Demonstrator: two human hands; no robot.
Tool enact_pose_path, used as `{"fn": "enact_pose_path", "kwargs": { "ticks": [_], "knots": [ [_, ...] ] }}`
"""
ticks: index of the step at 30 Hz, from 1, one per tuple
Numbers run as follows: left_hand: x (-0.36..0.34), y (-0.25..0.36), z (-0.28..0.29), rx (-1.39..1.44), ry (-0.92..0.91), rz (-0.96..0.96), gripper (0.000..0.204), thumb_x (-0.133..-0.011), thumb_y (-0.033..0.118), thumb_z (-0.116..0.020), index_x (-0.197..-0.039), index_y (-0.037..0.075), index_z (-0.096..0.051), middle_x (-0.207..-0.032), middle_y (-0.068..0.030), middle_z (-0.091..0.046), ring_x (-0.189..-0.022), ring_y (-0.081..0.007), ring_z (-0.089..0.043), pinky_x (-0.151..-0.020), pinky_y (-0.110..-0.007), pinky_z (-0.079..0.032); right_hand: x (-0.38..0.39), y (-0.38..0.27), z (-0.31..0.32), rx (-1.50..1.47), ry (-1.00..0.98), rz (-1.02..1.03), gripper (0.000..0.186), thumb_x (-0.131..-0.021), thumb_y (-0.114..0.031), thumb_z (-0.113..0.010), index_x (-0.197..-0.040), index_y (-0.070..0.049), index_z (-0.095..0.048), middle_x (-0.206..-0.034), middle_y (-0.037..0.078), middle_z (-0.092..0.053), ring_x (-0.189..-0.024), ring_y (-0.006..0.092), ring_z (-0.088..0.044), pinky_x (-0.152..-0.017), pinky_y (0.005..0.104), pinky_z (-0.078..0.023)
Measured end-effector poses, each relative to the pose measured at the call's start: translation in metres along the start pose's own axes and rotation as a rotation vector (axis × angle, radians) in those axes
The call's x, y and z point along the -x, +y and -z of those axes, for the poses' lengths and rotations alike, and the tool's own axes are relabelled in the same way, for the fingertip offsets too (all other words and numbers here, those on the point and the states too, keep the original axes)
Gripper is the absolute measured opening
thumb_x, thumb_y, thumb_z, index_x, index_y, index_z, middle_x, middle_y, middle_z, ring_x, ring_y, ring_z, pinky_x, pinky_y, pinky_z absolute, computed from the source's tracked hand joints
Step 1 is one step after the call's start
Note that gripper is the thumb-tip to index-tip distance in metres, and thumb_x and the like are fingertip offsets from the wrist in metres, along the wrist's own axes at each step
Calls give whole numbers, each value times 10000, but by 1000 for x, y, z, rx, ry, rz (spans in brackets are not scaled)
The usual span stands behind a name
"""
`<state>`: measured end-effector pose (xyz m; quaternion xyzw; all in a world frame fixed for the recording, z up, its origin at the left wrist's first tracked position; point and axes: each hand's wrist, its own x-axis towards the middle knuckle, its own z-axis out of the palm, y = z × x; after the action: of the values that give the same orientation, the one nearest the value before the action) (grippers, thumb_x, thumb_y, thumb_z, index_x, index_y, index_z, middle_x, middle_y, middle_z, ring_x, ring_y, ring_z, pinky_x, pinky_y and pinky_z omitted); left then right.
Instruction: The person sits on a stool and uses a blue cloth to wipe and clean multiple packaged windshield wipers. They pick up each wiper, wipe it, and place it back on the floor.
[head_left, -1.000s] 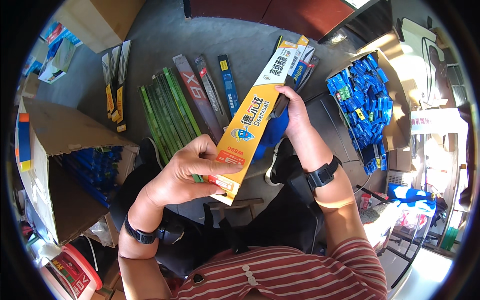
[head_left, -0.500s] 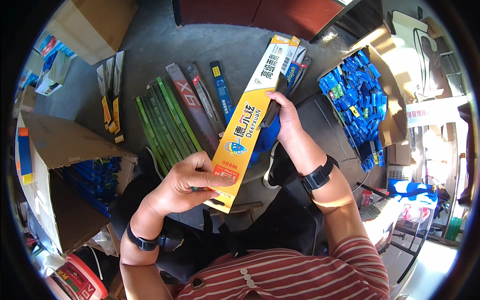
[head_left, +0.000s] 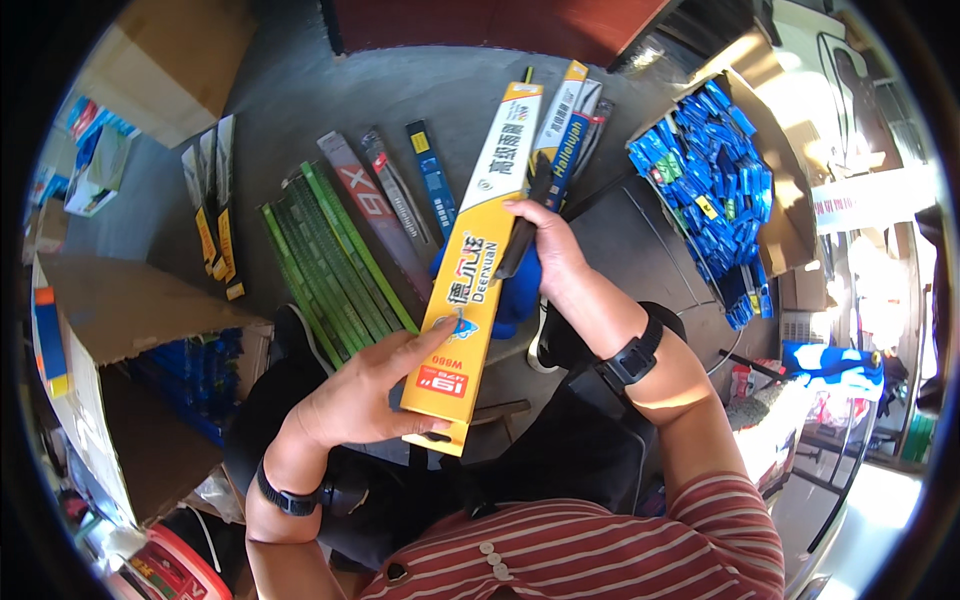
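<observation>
A long yellow and white wiper blade box (head_left: 480, 240) slants across the middle, held in both hands. My left hand (head_left: 370, 385) is closed around its near end, thumb lying along the printed face. My right hand (head_left: 548, 245) grips it higher up by the right edge, thumb on top, its other fingers hidden. A dark wiper blade (head_left: 516, 245) lies along the box beside that thumb. A slim green-tipped piece (head_left: 528, 75) shows past the box's far end. Just right of it are another yellow and white box (head_left: 565, 105) and a blue box (head_left: 568, 150).
Green boxes (head_left: 335, 260), a grey box (head_left: 365, 200) and a dark blue box (head_left: 432, 175) lie on the floor (head_left: 290, 90). Narrow packs (head_left: 215, 200) lie farther left. Right stands a carton (head_left: 790, 200) of small blue packets; left, an opened carton (head_left: 110, 310) with blue packs inside.
My left hand has shifted from a pinch at the box's near end to a wider hold around it. The box has moved slightly left and nearer; the end flap now looks folded square.
</observation>
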<state>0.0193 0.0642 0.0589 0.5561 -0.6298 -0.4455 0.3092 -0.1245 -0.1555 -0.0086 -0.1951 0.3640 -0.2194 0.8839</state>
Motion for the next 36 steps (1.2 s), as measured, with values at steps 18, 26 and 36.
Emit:
{"fn": "enact_pose_path", "kwargs": {
  "ticks": [18,26,36],
  "knots": [
    [-61,-34,-35,1072,346,437,673,-724,22,-608,-1330,-83,-333,-1175,-185,-558,-999,-241,-600,-877,-307,-470,11,-2,43,89,116,48,386,-820,-144,-628,-1115,84,-528,-1026,158,-619,-930,222,-603,-842,350,-465],
    [-147,-174,-88,746,417,371,615,-801,-48,-565,-1359,-54,-308,-1174,-134,-552,-1031,-182,-554,-874,-293,-448,84,-86,28,396,-9,212,370,-768,-117,-690,-1069,39,-544,-867,73,-621,-749,134,-599,-674,276,-492],
    [-261,-302,-187,497,500,627,496,-846,16,-580,-1293,-1,-366,-1112,-139,-580,-984,-213,-581,-842,-310,-465,128,-142,67,718,451,486,576,-603,-66,-772,-1122,41,-547,-958,59,-628,-868,143,-581,-820,264,-434]
  ]
}}
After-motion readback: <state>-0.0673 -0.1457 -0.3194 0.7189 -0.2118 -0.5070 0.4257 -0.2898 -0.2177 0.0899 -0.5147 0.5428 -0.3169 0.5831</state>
